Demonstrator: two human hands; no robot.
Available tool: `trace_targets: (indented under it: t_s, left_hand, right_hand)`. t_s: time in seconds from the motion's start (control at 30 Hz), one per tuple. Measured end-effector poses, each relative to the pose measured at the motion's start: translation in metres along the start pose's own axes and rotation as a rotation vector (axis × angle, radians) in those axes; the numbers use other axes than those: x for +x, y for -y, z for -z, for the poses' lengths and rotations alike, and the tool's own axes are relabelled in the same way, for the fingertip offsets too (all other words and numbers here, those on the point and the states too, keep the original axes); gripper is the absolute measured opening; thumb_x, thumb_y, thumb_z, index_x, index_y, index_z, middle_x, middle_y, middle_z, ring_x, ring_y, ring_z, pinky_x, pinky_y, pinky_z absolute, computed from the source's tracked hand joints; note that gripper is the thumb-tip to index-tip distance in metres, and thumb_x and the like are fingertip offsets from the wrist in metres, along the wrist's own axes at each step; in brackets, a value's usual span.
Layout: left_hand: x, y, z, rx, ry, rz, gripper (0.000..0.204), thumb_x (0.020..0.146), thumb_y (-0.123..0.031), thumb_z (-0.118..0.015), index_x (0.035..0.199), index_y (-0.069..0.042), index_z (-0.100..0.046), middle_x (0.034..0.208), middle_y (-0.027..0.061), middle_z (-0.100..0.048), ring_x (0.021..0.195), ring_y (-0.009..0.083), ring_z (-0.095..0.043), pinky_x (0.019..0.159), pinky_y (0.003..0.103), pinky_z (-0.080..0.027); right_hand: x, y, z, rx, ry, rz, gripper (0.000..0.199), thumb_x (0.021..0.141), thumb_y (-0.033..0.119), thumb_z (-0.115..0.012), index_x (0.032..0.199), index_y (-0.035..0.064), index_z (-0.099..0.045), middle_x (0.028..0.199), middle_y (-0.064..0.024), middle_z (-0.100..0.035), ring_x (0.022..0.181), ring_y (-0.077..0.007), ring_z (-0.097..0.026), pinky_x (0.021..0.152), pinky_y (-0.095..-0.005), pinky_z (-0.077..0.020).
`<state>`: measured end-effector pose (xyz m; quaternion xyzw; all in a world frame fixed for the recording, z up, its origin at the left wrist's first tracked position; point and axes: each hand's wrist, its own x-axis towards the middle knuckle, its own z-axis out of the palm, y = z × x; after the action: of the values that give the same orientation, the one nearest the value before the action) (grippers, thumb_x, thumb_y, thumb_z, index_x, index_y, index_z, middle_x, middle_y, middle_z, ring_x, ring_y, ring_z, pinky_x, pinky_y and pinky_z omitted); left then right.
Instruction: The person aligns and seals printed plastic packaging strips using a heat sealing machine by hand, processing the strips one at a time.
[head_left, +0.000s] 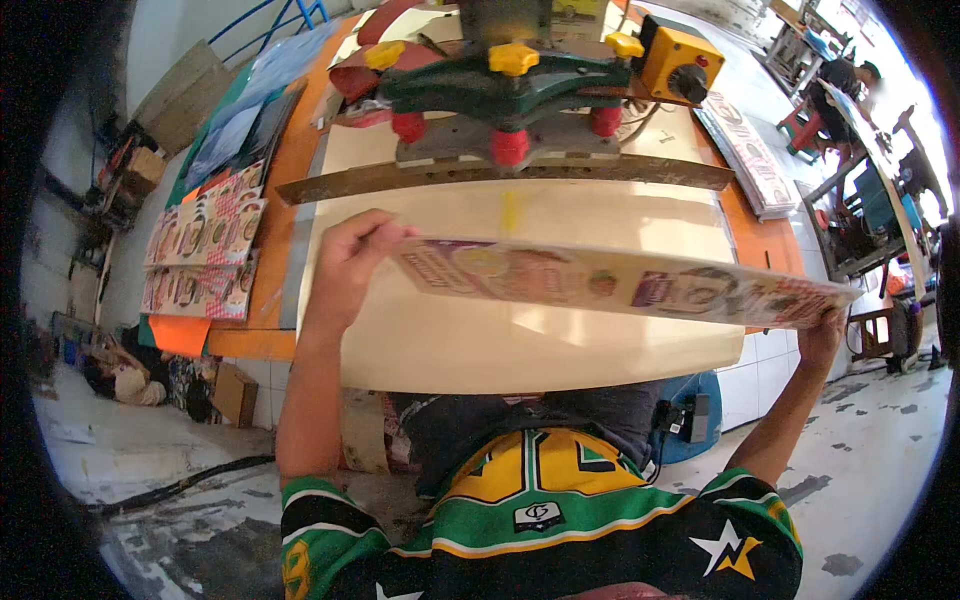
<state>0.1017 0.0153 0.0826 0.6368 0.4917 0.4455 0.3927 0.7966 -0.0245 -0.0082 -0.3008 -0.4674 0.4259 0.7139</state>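
A long printed packaging sheet point(600, 283), white with purple and red food pictures, stretches tilted in front of me. My left hand point(358, 252) is closed on its left end, thumb and fingers pinching the upper corner. At the other end my right hand point(822, 338) grips the lower right corner, with its fingers partly hidden behind the sheet. The sheet is held above a cream-coloured board point(540, 350) on the table. Just beyond it runs the long metal bar point(690, 176) of a dark green press point(510, 85) with yellow knobs and red cylinders.
Stacks of similar printed sheets point(205, 240) lie on the orange table point(265, 290) at left, and another stack point(745, 160) sits at right. A yellow control box point(682, 62) with a black dial is mounted beside the press. Another person point(840, 100) sits far right at a bench.
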Motion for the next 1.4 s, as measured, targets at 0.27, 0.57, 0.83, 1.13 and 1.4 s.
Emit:
trace_targets:
  t_s: [0.27,0.57,0.83,1.13,1.4]
  left_hand:
    - [-0.016,0.018,0.075,-0.143,-0.608,-0.073,0.018,0.098,-0.019,-0.055,0.094,-0.003,-0.063,0.084,0.0042,-0.064,0.076,0.0146,-0.061,0.076,0.027,-0.049]
    - [-0.164,0.183,0.312,-0.579,-1.219,-0.173,0.018,0.1,-0.019,-0.051,0.1,-0.003,-0.06,0.084,0.0055,-0.061,0.079,0.019,-0.058,0.069,0.032,-0.047]
    - [-0.194,0.025,0.183,-0.569,-1.041,-0.633,0.025,0.101,-0.02,-0.048,0.099,0.003,-0.054,0.071,0.0048,-0.043,0.068,0.0157,-0.04,0.063,0.029,-0.035]
    - [-0.23,-0.091,0.099,-0.145,-0.416,-1.224,0.025,0.094,-0.025,-0.057,0.072,-0.015,-0.063,0.063,-0.0008,-0.055,0.068,0.0126,-0.052,0.063,0.028,-0.04]
    - [-0.132,-0.104,0.017,0.026,0.596,-0.447,0.027,0.089,-0.033,-0.062,0.091,-0.007,-0.066,0.075,0.0065,-0.064,0.065,0.0181,-0.06,0.058,0.03,-0.046]
  right_hand:
    - [-0.039,0.002,-0.163,-0.356,0.272,-0.312,0.024,0.082,0.022,-0.076,0.097,0.0049,-0.068,0.099,-0.0034,-0.067,0.088,-0.0144,-0.062,0.079,-0.0329,-0.0497]
    - [-0.03,0.03,-0.261,-0.466,0.67,0.033,0.031,0.088,0.026,-0.058,0.095,0.0001,-0.073,0.085,-0.0192,-0.072,0.072,-0.0262,-0.073,0.063,-0.0304,-0.0577]
    - [-0.041,0.019,-0.058,-0.073,0.255,-0.102,0.035,0.085,0.026,-0.075,0.106,0.0011,-0.063,0.095,-0.0118,-0.07,0.084,-0.0239,-0.068,0.071,-0.0378,-0.0557]
    - [-0.038,-0.043,-0.066,-0.093,0.034,-0.243,0.04,0.089,0.018,-0.069,0.121,-0.0003,-0.052,0.113,-0.0119,-0.06,0.099,-0.0249,-0.062,0.086,-0.0407,-0.0528]
    - [-0.024,-0.064,-0.119,-0.045,0.022,-0.304,0.036,0.096,0.015,-0.059,0.127,0.001,-0.047,0.119,-0.0118,-0.06,0.107,-0.0219,-0.061,0.092,-0.0391,-0.0521]
